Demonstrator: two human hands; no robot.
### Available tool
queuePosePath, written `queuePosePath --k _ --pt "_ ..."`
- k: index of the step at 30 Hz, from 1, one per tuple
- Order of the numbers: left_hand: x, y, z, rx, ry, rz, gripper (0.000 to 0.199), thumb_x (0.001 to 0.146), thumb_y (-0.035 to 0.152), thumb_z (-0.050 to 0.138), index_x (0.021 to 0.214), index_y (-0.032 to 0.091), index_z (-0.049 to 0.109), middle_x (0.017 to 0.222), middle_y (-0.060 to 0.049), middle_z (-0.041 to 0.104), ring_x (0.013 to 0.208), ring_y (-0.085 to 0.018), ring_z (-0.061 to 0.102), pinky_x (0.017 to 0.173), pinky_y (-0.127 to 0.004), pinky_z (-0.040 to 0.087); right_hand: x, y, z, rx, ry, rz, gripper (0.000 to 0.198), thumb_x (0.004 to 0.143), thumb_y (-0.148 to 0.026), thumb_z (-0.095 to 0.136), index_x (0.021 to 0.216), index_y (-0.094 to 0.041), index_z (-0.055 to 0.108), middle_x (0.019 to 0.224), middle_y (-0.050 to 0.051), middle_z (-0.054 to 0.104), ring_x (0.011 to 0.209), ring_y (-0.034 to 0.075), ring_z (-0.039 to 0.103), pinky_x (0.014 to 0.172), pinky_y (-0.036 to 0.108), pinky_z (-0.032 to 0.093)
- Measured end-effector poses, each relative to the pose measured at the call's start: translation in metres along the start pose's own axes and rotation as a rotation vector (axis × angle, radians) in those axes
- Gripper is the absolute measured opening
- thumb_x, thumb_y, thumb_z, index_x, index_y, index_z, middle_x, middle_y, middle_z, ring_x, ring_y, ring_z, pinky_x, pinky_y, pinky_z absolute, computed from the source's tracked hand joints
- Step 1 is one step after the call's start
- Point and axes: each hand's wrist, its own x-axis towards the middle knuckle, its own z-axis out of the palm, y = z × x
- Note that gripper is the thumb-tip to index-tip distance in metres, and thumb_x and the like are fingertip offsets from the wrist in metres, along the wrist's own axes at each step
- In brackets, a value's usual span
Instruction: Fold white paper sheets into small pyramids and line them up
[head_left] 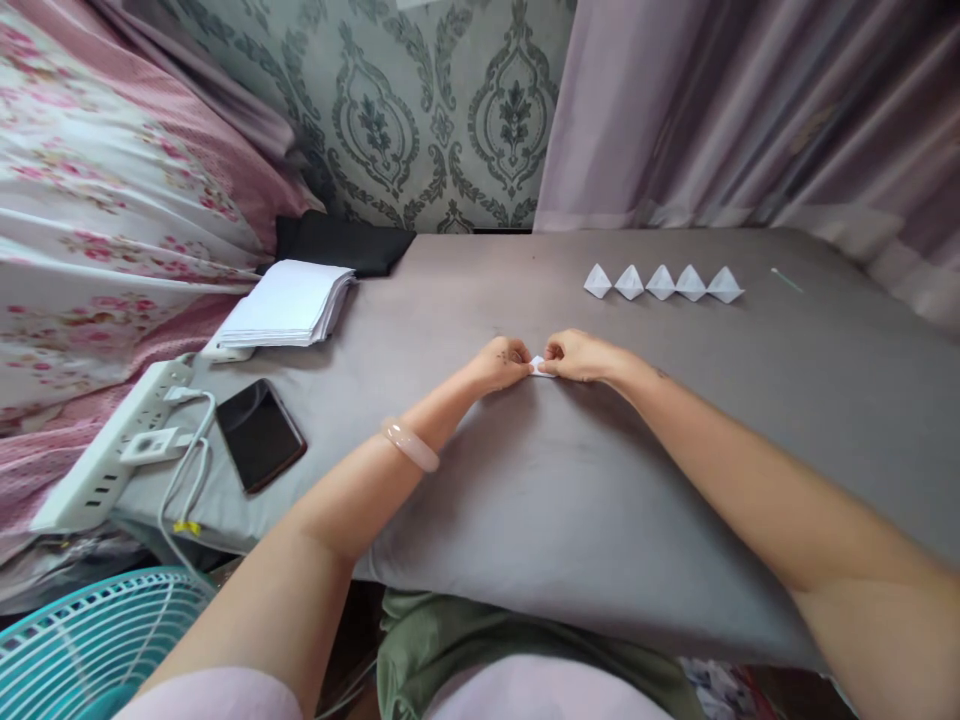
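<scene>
A small folded piece of white paper (538, 366) lies between my two hands, close to the grey tabletop. My left hand (502, 364) pinches its left side, and my right hand (581, 355) pinches the right side with bent fingers. Much of the paper is hidden behind the fingertips, so its full shape does not show. Farther off to the right stands a row of several folded white paper boats (661, 283), each with a pointed peak.
On the left are a stack of white paper (281, 305), a dark phone (260, 435), a white power strip (112, 450) with cables and a black cloth (341, 243). A turquoise fan (97, 645) stands below the table (600, 480). A thin stick (787, 280) lies far right.
</scene>
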Motion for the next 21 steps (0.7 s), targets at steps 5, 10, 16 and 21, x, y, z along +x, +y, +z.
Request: queuePosePath --k 5,10,16,21 --pt "-0.008 -0.018 0.010 0.036 0.138 0.205 0.008 0.078 0.021 0.060 0.081 0.013 0.061 0.066 0.003 0.051 0.061 -0.009 0.041 0.061 -0.022 0.034 -0.023 0.010 0.026 0.054 0.287 -0.153 0.010 0.082 -0.031 0.057 0.080 -0.021 0.054 0.086 0.005 0.064 0.078 0.017 0.055 0.068 0.027 0.038" --pt "-0.017 -0.023 0.017 0.015 0.180 0.225 0.013 0.082 0.026 0.058 0.086 0.015 0.061 0.058 0.006 0.044 0.056 -0.009 0.040 0.058 -0.022 0.033 -0.035 0.012 0.043 0.142 0.376 -0.194 0.009 0.086 -0.031 0.051 0.086 -0.022 0.053 0.078 0.002 0.061 0.069 0.015 0.052 0.065 0.026 0.035" --pt "-0.027 -0.016 0.011 -0.154 0.115 0.276 0.028 0.077 0.030 0.066 0.099 0.013 0.061 0.075 0.001 0.057 0.063 -0.009 0.046 0.060 -0.021 0.036 -0.044 0.013 0.041 0.272 0.396 -0.218 0.011 0.086 -0.033 0.053 0.086 -0.022 0.054 0.075 0.000 0.061 0.061 0.013 0.049 0.062 0.026 0.035" --pt "-0.036 -0.009 0.005 -0.413 0.022 0.112 0.037 0.074 0.044 0.068 0.093 0.012 0.071 0.074 -0.003 0.063 0.064 -0.011 0.049 0.060 -0.023 0.035 -0.047 0.009 0.036 0.569 0.364 -0.209 0.024 0.082 -0.045 0.058 0.086 -0.021 0.058 0.074 0.000 0.062 0.060 0.012 0.050 0.059 0.026 0.038"
